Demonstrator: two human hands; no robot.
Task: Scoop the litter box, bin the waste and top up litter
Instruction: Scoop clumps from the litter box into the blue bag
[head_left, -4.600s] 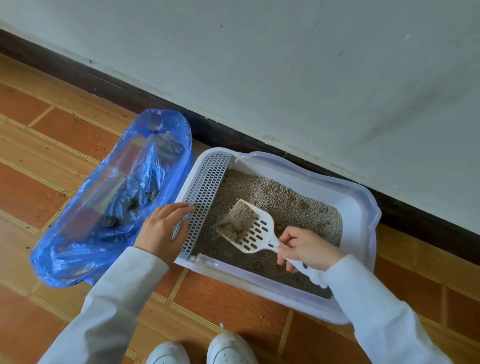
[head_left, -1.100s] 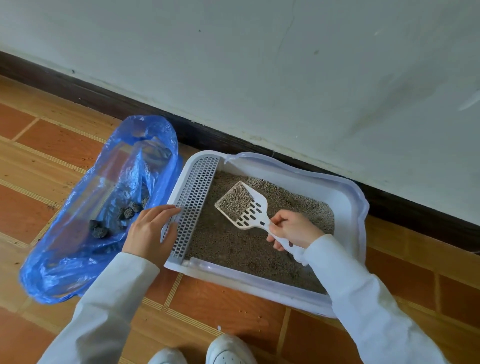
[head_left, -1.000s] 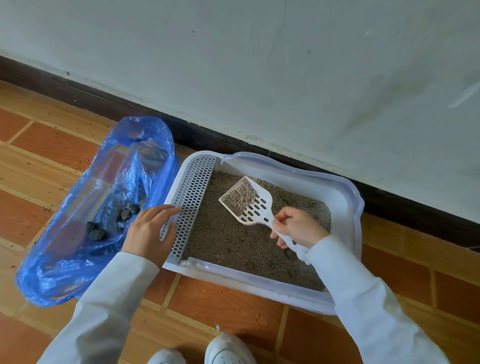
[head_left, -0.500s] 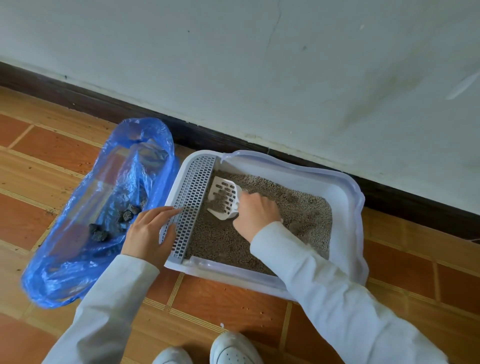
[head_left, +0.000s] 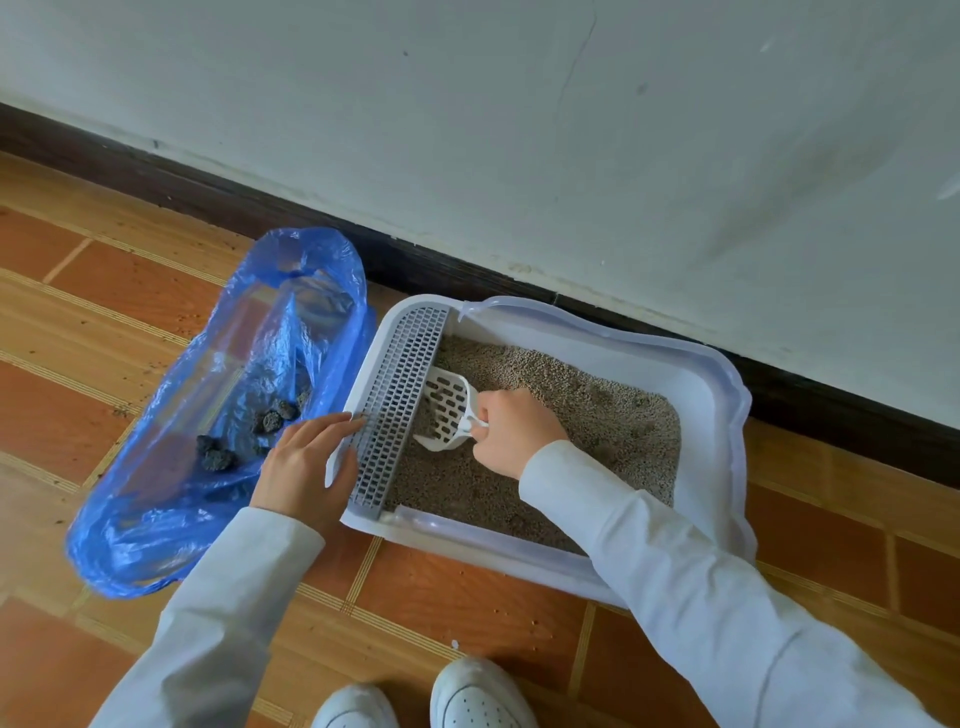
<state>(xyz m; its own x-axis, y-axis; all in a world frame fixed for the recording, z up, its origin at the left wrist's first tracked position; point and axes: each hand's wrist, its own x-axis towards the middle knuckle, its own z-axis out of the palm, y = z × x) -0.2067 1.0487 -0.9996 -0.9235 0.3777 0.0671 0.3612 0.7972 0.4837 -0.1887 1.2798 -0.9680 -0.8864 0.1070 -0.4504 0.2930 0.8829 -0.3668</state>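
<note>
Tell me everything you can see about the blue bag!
The blue bag is thin, crinkly, see-through plastic, so the floor tiles show through it. It lies on the floor, left of the litter box, with one end reaching toward the wall. It looks mostly flat and slack. Several dark grey clumps lie inside near its middle. The left hand rests between bag and box, its fingers on the box's rim; whether it touches the bag is unclear.
</note>
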